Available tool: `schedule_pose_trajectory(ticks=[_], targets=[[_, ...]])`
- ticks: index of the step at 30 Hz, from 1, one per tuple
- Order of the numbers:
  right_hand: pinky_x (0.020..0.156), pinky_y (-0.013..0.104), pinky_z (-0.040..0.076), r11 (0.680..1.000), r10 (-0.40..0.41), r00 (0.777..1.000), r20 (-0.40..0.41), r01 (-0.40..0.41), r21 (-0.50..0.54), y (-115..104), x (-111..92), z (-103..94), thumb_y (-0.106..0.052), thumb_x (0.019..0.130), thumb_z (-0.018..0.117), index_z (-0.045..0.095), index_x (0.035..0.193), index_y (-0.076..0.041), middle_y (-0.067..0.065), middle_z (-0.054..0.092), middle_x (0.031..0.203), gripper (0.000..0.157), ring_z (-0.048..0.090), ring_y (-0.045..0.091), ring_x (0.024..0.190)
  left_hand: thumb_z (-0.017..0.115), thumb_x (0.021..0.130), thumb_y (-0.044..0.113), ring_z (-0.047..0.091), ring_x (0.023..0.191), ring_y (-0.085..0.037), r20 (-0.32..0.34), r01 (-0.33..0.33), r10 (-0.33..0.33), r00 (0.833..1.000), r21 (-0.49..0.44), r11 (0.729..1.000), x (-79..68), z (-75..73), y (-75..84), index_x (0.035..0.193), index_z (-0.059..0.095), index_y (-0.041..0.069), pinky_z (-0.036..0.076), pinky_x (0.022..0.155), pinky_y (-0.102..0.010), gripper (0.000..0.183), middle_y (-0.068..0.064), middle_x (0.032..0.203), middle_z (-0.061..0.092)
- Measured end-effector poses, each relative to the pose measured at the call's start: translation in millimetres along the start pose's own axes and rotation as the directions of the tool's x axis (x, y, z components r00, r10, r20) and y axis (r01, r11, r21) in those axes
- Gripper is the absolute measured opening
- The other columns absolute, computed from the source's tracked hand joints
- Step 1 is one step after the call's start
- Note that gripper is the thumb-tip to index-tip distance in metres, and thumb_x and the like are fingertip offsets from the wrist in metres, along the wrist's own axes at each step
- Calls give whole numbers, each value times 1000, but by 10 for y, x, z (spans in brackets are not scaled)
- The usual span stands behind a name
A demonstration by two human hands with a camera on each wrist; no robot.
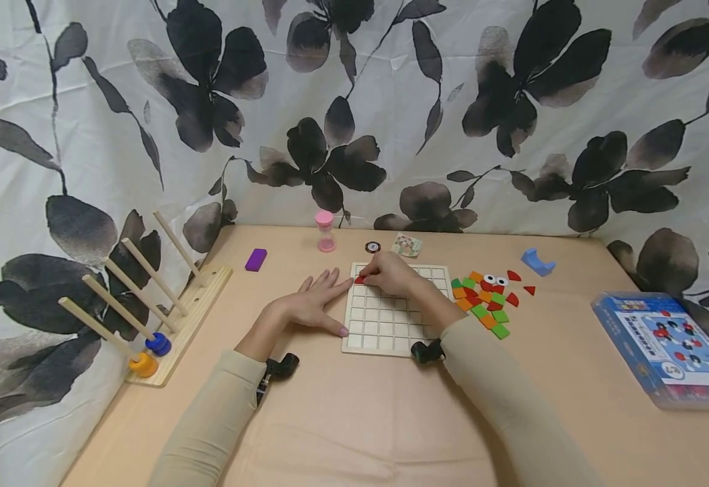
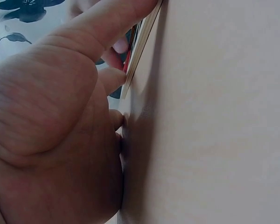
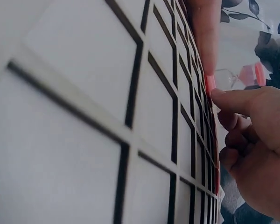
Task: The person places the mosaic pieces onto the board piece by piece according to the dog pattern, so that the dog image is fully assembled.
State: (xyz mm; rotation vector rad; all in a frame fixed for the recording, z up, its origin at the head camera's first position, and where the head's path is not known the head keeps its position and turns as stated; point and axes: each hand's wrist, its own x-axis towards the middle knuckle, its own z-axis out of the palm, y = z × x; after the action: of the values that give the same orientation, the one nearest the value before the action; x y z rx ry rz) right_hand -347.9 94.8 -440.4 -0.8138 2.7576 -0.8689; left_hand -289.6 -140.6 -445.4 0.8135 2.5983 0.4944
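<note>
A pale wooden grid board point(image 1: 385, 318) lies on the table in front of me. My left hand point(image 1: 316, 303) rests flat along its left side, fingers spread, with the thumb at the lower left edge and the index finger near the upper left corner. My right hand point(image 1: 389, 274) reaches over the board and pinches a small red piece point(image 1: 359, 280) at the upper left corner. The right wrist view shows a fingertip on this red piece point(image 3: 210, 86), the other fingers curled; more red shows farther along the same edge.
Loose green, orange and red pieces point(image 1: 487, 297), some with googly eyes, lie right of the board. A peg stand point(image 1: 199, 297) with rings is at left. Behind are a purple block point(image 1: 256, 260), pink hourglass point(image 1: 325, 233) and blue curved piece point(image 1: 538, 262). A boxed set point(image 1: 665, 352) stands far right.
</note>
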Motion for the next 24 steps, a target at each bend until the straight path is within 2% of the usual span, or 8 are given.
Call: schedule_pose_trajectory(ticks=[2, 5, 9, 11, 14, 18, 21, 24], targets=[[73, 30, 46, 999, -10, 1000, -9, 10, 45, 28, -75, -44, -15, 89, 68, 71, 116, -12, 1, 67, 101, 27, 56, 15, 86, 68, 69, 72, -12, 147, -30, 2, -1, 1, 1000, 3, 1000, -7, 13, 10, 155, 10, 30, -7, 115, -55, 112, -12, 161, -9], [67, 31, 45, 994, -44, 997, -69, 51, 100, 67, -237, -165, -13, 88, 69, 68, 123, -13, 3, 67, 98, 34, 53, 17, 80, 68, 70, 72, -12, 146, -31, -1, -7, 7, 1000, 7, 1000, -18, 33, 22, 155, 10, 29, -7, 115, -55, 112, -13, 160, -9], [57, 31, 40, 987, -83, 981, -176, 105, 121, 150, -548, -411, -15, 88, 70, 64, 128, -18, 3, 63, 93, 40, 47, 21, 71, 69, 70, 71, -11, 146, -32, -13, -19, 19, 1000, 6, 1000, -29, 52, 42, 155, 10, 28, -6, 115, -55, 112, -15, 160, -8], [55, 31, 39, 987, -72, 973, -221, 100, 122, 210, -732, -544, -18, 89, 70, 63, 129, -22, 2, 62, 97, 40, 46, 21, 71, 69, 70, 70, -11, 146, -32, -18, -20, 20, 1000, 0, 1000, -40, 55, 53, 155, 11, 27, -6, 115, -56, 112, -15, 160, -8], [56, 30, 42, 988, -36, 962, -270, 74, 133, 345, -999, -710, -21, 90, 69, 63, 128, -25, 0, 62, 108, 39, 47, 20, 76, 70, 69, 69, -11, 147, -32, -23, -17, 17, 1000, -4, 1000, -60, 61, 67, 155, 12, 27, -6, 115, -56, 112, -15, 160, -7], [64, 30, 47, 991, 41, 948, -317, 1, 133, 545, -1284, -881, -25, 91, 68, 63, 127, -25, -3, 61, 115, 37, 49, 19, 82, 69, 70, 70, -11, 146, -32, -24, -16, 16, 1000, -1, 1000, -86, 81, 79, 155, 12, 27, -7, 115, -56, 112, -15, 160, -7], [65, 29, 48, 992, 90, 937, -338, -53, 116, 711, -1418, -984, -28, 91, 67, 63, 128, -23, 1, 62, 115, 37, 50, 20, 85, 69, 69, 70, -11, 146, -32, -24, -11, 11, 1000, 4, 1000, -99, 101, 88, 155, 11, 28, -7, 115, -55, 112, -15, 160, -8], [61, 29, 50, 989, 135, 936, -324, -110, 96, 880, -1512, -1047, -27, 92, 65, 63, 128, -19, 6, 62, 115, 37, 51, 22, 89, 69, 69, 70, -11, 147, -32, -26, -7, 7, 1000, 5, 1000, -114, 119, 103, 155, 11, 28, -6, 115, -55, 112, -15, 160, -8]])
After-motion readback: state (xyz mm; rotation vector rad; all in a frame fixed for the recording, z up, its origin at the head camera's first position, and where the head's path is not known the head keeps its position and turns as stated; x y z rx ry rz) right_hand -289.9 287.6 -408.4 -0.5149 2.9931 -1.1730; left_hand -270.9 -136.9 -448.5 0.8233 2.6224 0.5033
